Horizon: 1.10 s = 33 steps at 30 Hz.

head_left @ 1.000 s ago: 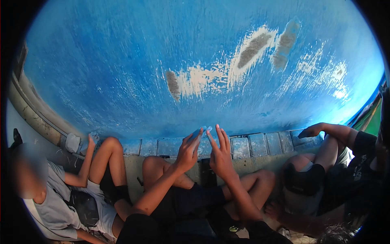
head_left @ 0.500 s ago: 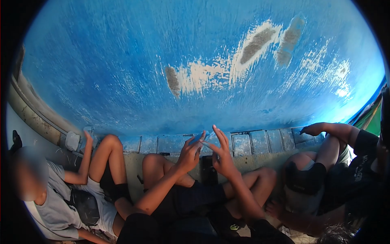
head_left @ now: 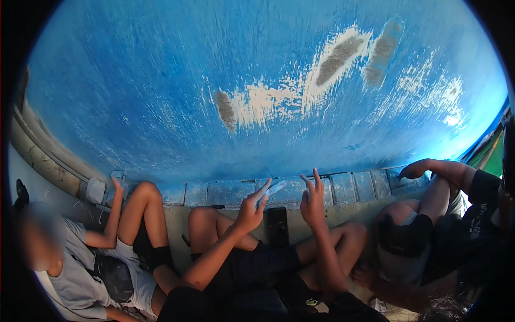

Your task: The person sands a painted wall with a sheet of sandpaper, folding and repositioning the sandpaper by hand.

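My left hand (head_left: pixel 250 212) is raised over my lap, its fingers closed on a small pale-blue flat piece (head_left: pixel 276 187) that sticks out to the right from between thumb and fingers. My right hand (head_left: pixel 313 204) is up to the right of it, two fingers stretched upward and apart, with nothing visible in it. A gap separates the two hands. Beyond them stands a blue wall (head_left: pixel 161 107) with scraped white and grey patches. Between my legs lies a dark phone-like object (head_left: pixel 277 228).
A person in a grey shirt (head_left: pixel 75 257) sits at the left, a hand near a pale block (head_left: pixel 96 190). Another person in a dark shirt (head_left: pixel 480 214) sits at the right, an arm reaching toward the wall. Blue-stained paving blocks (head_left: pixel 343 188) run along the wall's foot.
My hands, close together before, have moved apart. My right hand has shifted right and away from the pale-blue piece, which now shows clearly in my left hand.
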Available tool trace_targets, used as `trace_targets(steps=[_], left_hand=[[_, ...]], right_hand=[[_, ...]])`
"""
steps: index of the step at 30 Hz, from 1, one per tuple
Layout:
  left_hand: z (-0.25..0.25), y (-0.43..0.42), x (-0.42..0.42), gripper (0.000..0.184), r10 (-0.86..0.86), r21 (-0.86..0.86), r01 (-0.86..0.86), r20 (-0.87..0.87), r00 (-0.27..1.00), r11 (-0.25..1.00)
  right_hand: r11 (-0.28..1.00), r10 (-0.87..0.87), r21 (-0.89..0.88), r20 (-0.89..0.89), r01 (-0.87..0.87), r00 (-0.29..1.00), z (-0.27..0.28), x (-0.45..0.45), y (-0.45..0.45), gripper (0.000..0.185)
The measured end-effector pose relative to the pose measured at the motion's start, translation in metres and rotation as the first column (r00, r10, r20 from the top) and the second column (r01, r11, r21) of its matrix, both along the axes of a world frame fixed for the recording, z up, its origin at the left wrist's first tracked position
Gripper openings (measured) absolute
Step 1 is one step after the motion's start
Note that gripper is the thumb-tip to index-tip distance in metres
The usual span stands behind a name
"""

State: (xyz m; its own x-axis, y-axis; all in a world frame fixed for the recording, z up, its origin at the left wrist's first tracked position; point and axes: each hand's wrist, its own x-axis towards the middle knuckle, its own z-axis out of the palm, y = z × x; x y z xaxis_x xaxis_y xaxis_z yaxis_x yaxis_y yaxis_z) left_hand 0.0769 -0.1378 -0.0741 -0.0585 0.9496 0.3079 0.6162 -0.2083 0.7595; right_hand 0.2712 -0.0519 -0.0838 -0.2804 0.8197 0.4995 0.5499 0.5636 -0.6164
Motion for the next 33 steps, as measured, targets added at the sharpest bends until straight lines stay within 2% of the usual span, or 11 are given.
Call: trace_targets(steps=[1,3,6,7,13,15,19,25,28,30,33], left_hand=[[-0.002,0.000,-0.001,0.047,0.021,-0.040,-0.013,0.205,0.978,0.999],[-0.013,0.002,-0.002,0.048,0.046,-0.087,-0.012,0.405,0.913,0.996],[-0.023,0.006,-0.002,0.050,0.114,-0.192,0.101,0.851,0.512,0.976],[-0.020,0.004,0.001,0.050,0.120,-0.200,0.104,0.850,0.513,0.974],[-0.017,0.001,0.006,0.055,0.159,-0.169,0.216,0.985,0.064,0.962],[-0.030,-0.002,0.005,0.065,0.092,0.030,0.363,0.945,-0.314,0.931],[-0.052,-0.003,0.017,0.082,0.087,-0.010,0.410,0.982,-0.168,0.912],[-0.052,0.000,0.027,0.080,0.148,0.037,0.402,0.895,-0.421,0.915],[-0.057,0.007,0.022,0.072,0.120,0.041,0.433,0.934,-0.337,0.900],[-0.062,0.009,0.019,0.060,0.160,-0.107,0.418,0.983,-0.094,0.902],[-0.060,0.006,0.020,0.050,0.281,-0.276,0.313,0.959,0.032,0.909]], right_hand=[[1.000,0.001,-0.007,-0.002,-0.001,1.000,-0.007,0.001,-0.002,0.050],[0.775,0.089,-0.497,-0.525,-0.390,0.846,-0.016,0.007,-0.006,0.036],[0.691,0.073,-0.538,-0.612,-0.482,0.788,-0.034,-0.003,-0.019,0.033],[0.635,0.005,-0.535,-0.718,-0.557,0.696,-0.043,-0.007,-0.021,0.031],[0.685,-0.074,-0.588,-0.643,-0.430,0.762,-0.051,-0.003,-0.018,0.021],[0.622,-0.138,-0.580,-0.742,-0.526,0.656,-0.044,-0.005,-0.020,0.020],[0.483,-0.374,-0.583,-0.812,-0.653,0.448,-0.028,-0.008,-0.029,0.020],[0.497,-0.405,-0.610,-0.792,-0.617,0.457,-0.048,-0.014,-0.030,0.023],[0.592,-0.330,-0.623,-0.766,-0.511,0.552,-0.053,-0.011,-0.027,0.031],[0.619,-0.293,-0.609,-0.765,-0.496,0.573,-0.054,-0.009,-0.024,0.031],[0.695,-0.230,-0.586,-0.730,-0.416,0.643,-0.053,-0.008,-0.025,0.029]])
